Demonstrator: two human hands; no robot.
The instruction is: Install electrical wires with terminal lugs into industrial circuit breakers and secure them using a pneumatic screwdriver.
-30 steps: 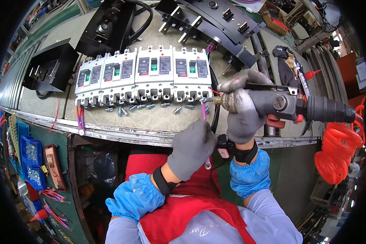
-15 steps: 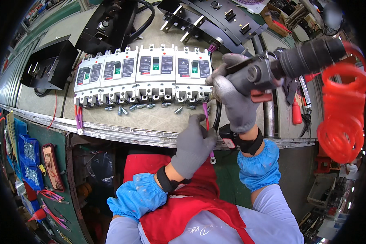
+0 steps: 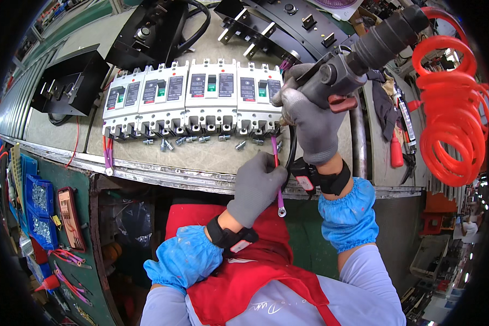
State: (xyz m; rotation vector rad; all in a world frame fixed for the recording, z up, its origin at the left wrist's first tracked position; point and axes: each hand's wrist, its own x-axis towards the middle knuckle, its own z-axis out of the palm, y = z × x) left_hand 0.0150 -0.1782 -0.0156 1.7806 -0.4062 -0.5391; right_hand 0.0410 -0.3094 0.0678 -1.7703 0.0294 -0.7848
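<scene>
Several white molded-case circuit breakers (image 3: 211,100) stand in a row on the bench. My right hand (image 3: 313,122), in a grey glove, grips a dark air-powered driver (image 3: 337,73) by its front part, beside the right end of the row. Its rear end points up and to the right; the tip is hidden by my hand. My left hand (image 3: 255,183), also gloved, is closed at the bench edge with thumb and fingers around a purple wire (image 3: 281,200). The wire hangs from the rightmost breaker and ends in a ring terminal (image 3: 281,212).
Loose bolts (image 3: 190,139) lie along the breakers' front. Black metal housings (image 3: 70,81) stand behind and left. A red coiled hose (image 3: 445,119) hangs at right, near a red-handled tool (image 3: 396,152). Blue bins (image 3: 41,209) and a phone (image 3: 70,217) are at lower left.
The driver's rear end has swung up and left, and the red hose has shifted with it. My left hand has moved only slightly at the wire.
</scene>
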